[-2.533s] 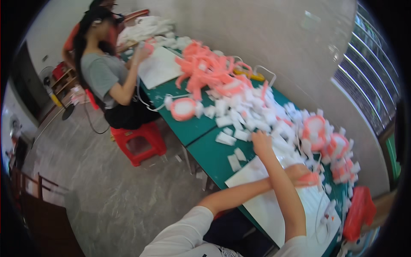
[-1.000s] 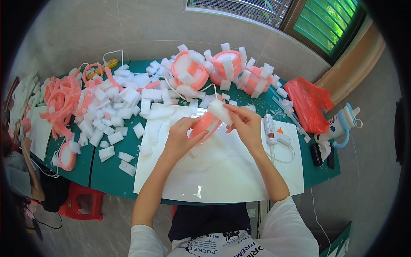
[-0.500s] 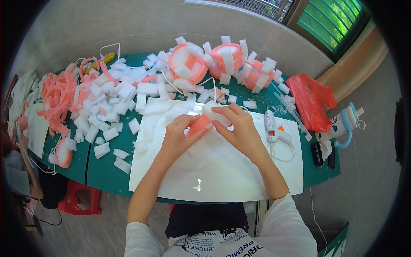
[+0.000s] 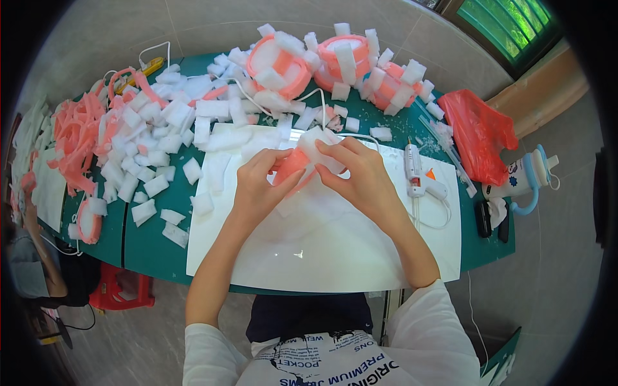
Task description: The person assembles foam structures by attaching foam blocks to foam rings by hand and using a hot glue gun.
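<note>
Pink foam with a white foam block stuck on it, the foam piece (image 4: 302, 159) sits just above the centre of the frame, pinched between both of your hands over the white sheet (image 4: 335, 244). Your left hand (image 4: 261, 186) is closed on its lower left side, thumb and fingers curled round the pink part, and your right hand (image 4: 357, 170) clamps the white block from the right, fingertips pressed on its top. The sheet lies flat on the green counter (image 4: 483, 248), and the piece is held a little above its upper edge. Just right of your right hand, a white glue gun (image 4: 415, 170) lies on the sheet with its cord looping below it. Loose white foam blocks (image 4: 161, 154) are scattered across the counter to the left, thick toward the upper left of the frame, where tangled pink foam strips (image 4: 74, 138) are heaped. Along the top centre stand finished pink foam rings (image 4: 322, 61) studded with white blocks. At the upper right lies a red plastic bag (image 4: 479, 135), with a blue and white jug (image 4: 528, 177) just beside it.
</note>
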Demonstrator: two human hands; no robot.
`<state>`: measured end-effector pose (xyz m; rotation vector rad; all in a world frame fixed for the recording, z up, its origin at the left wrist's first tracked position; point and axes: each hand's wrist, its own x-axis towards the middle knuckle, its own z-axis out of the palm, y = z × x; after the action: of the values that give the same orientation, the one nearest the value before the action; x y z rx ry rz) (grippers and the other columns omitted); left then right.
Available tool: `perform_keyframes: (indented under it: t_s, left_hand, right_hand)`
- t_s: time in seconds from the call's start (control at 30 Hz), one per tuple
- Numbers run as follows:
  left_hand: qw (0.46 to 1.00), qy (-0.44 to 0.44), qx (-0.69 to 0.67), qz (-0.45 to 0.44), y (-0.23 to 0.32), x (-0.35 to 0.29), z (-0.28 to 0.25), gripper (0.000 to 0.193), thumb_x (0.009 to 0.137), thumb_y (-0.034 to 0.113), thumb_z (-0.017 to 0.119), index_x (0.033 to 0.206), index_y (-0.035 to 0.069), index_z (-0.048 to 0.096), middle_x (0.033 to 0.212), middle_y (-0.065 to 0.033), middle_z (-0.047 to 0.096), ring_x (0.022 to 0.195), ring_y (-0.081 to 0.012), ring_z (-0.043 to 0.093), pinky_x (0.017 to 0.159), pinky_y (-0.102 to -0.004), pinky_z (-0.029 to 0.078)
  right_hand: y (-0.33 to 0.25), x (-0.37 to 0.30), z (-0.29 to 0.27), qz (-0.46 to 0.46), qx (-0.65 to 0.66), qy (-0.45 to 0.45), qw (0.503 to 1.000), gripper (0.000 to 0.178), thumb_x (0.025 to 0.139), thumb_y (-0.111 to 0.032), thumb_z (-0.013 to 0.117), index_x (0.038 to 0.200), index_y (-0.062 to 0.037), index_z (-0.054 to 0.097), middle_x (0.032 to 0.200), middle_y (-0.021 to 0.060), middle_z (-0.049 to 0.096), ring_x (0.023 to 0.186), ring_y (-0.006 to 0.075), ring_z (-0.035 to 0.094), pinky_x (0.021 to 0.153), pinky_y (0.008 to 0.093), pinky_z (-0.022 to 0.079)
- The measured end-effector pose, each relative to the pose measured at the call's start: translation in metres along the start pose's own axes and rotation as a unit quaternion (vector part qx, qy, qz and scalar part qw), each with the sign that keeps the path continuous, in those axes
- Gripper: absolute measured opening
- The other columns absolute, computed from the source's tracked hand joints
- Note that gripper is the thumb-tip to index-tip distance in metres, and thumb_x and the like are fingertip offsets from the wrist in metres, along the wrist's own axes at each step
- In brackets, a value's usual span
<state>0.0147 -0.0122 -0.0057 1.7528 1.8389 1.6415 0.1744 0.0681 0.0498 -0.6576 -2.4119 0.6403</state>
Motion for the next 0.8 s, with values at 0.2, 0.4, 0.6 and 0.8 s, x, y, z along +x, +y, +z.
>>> perform_keyframes:
  t_s: [0.2,0.4,0.6,0.8]
  left_hand:
    - [1.0,0.0,0.006,0.003,-0.0022,-0.0022,0.0024,0.031,0.066,0.011,0.074,0.093,0.0,0.062,0.08,-0.008,0.064,0.068,-0.0141,0.06,0.06,-0.0227,0.046]
    - [1.0,-0.009,0.008,0.002,0.001,-0.0013,0.0012,0.033,0.065,0.011,0.075,0.092,0.0,0.062,0.08,-0.0083,0.064,0.068,-0.0142,0.06,0.061,-0.0234,0.046]
    - [0.999,-0.025,0.003,-0.019,-0.0022,0.0002,-0.0018,0.032,0.065,0.013,0.075,0.09,0.0,0.062,0.079,-0.008,0.064,0.068,-0.0139,0.06,0.062,-0.0233,0.046]
    - [0.999,-0.034,0.003,-0.027,0.0005,0.0008,-0.0029,0.037,0.064,0.013,0.075,0.095,0.001,0.06,0.074,-0.006,0.061,0.064,-0.0124,0.056,0.061,-0.023,0.045]
  right_hand:
    - [0.008,0.0013,0.0014,-0.005,-0.008,0.0,1.0,0.034,0.069,-0.007,0.069,0.102,-0.0025,0.062,0.077,0.0097,0.056,0.064,0.0197,0.055,0.058,0.027,0.046]
    - [0.0088,0.0006,-0.0017,-0.016,0.023,-0.016,0.999,0.033,0.069,-0.011,0.067,0.099,-0.0017,0.059,0.079,0.0157,0.054,0.068,0.0314,0.056,0.059,0.0363,0.046]
    - [0.0038,0.0049,-0.0009,-0.023,-0.014,-0.035,0.999,0.031,0.069,-0.01,0.065,0.098,-0.001,0.058,0.08,0.0167,0.052,0.07,0.0316,0.055,0.062,0.0373,0.045]
    - [0.0078,0.0058,-0.0027,-0.008,0.005,-0.048,0.999,0.031,0.067,-0.009,0.068,0.096,-0.0009,0.062,0.079,0.0123,0.055,0.07,0.0251,0.056,0.061,0.0316,0.045]
